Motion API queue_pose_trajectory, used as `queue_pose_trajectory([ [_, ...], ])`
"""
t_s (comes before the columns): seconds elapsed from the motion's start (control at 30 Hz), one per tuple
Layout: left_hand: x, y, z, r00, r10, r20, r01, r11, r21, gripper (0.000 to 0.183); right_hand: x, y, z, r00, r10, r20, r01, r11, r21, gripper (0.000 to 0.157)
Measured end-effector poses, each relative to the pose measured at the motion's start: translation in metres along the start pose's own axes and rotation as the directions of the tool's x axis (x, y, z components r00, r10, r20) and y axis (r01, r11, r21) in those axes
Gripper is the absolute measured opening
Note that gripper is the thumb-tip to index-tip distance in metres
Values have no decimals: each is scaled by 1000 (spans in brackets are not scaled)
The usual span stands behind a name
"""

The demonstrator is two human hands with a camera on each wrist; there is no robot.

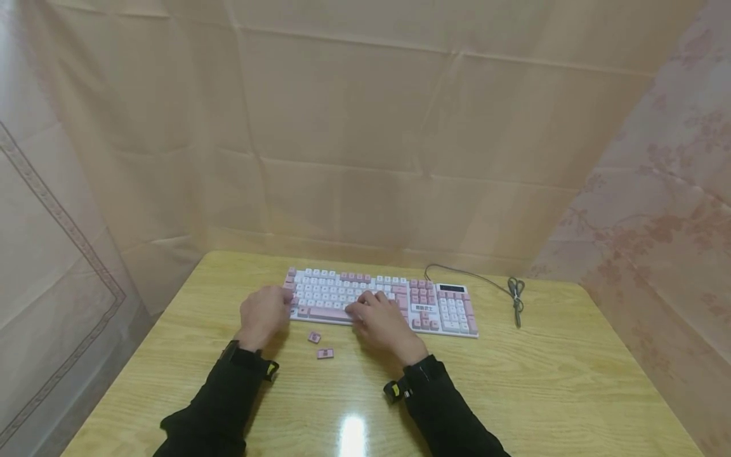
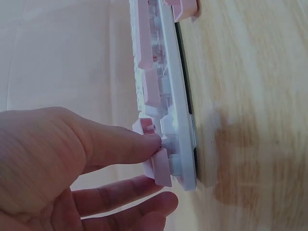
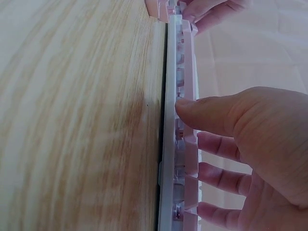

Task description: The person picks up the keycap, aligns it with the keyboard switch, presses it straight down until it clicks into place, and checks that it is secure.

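Note:
A white and pink keyboard [image 1: 337,298] lies near the table's back edge. At its left end my left hand [image 1: 265,314] pinches a pink keycap [image 2: 143,126] between thumb and index finger. That keycap stands tilted above the front row, its hollow underside partly showing, and the other fingers are loosely bent behind it. My right hand [image 1: 381,324] rests on the keyboard right of its middle. In the right wrist view its thumb lies along the front edge by the long pink space bar [image 3: 189,62], and its fingertips touch the keys.
Two loose pink keycaps, one small [image 1: 314,337] and one wider [image 1: 325,353], lie on the wooden table [image 1: 542,381] in front of the keyboard. A grey cable [image 1: 516,295], tied in a bundle, lies to the right. Cloth curtains [image 1: 365,127] hang behind and at both sides.

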State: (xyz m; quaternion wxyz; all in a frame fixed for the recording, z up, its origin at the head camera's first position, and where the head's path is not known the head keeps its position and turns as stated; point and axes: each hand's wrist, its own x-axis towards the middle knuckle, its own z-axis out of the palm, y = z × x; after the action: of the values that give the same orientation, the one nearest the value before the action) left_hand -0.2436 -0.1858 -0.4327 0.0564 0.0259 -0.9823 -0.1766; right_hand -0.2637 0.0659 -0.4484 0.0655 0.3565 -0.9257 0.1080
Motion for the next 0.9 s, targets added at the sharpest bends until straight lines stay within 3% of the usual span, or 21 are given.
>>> queue_pose_trajectory([
  [0.5,3,-16,-9,999,24,41,-20,995,-97,25,0,-1,-1,1000,-12,-13,11,1000,-13,29],
  [0.73,6,-21,-5,991,130,8,-128,982,-137,24,0,0,0,1000,0,2,0,1000,-3,30],
  [0.9,8,-24,-1,989,146,18,-143,981,-129,21,0,0,-1,1000,-2,-1,2,1000,-4,30],
])
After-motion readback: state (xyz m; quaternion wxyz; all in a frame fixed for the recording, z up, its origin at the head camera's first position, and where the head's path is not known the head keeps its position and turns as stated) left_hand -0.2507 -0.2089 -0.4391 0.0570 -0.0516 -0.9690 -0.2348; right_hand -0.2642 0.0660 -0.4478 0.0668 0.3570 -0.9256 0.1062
